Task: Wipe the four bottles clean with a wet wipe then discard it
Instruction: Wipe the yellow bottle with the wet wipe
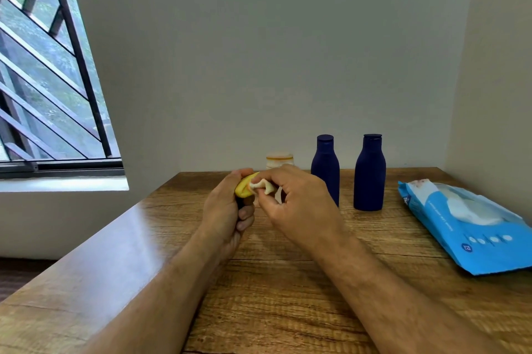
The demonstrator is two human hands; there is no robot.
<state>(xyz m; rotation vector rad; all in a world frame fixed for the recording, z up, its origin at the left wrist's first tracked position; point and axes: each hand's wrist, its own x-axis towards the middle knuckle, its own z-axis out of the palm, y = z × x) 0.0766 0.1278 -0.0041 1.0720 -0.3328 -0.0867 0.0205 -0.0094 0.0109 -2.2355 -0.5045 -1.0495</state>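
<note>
You are in the wiping step: your left hand [227, 207] has its fingers curled round a small yellow bottle [244, 188], held above the middle of the tabletop [288, 296], while your right hand [293, 204] pinches the bunched wet wipe [263, 186] against the bottle's top. Most of that bottle is hidden by your grip. Two dark blue bottles [325, 169] stand upright near the far edge, side by side but apart, and a pale jar-like bottle [279, 160] sits behind your hands. The wipes pack [466, 227] lies by the right edge. Next, you likely need to turn the yellow bottle to reach its covered sides, then set it down and take another.
</note>
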